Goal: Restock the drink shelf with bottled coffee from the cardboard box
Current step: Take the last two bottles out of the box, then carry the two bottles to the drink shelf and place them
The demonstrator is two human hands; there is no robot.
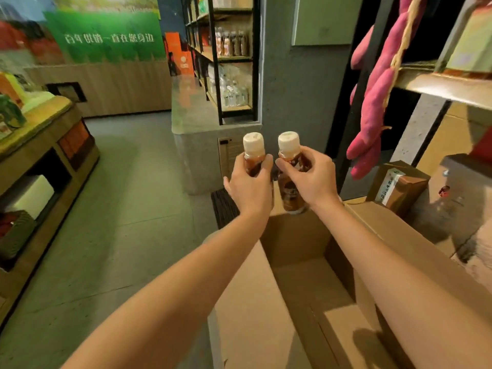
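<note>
My left hand grips a brown coffee bottle with a white cap, held upright. Just to its right, my right hand grips a second coffee bottle of the same kind, also upright. Both bottles are raised above the far end of the open cardboard box, whose visible inside looks empty. A drink shelf with black frame and wooden boards stands beyond, holding rows of bottles.
A grey concrete ledge and pillar stand ahead under the shelf. Pink plush sweet potatoes hang at the right beside another shelf board. A small brown carton sits right of the box. A wooden display stand is left.
</note>
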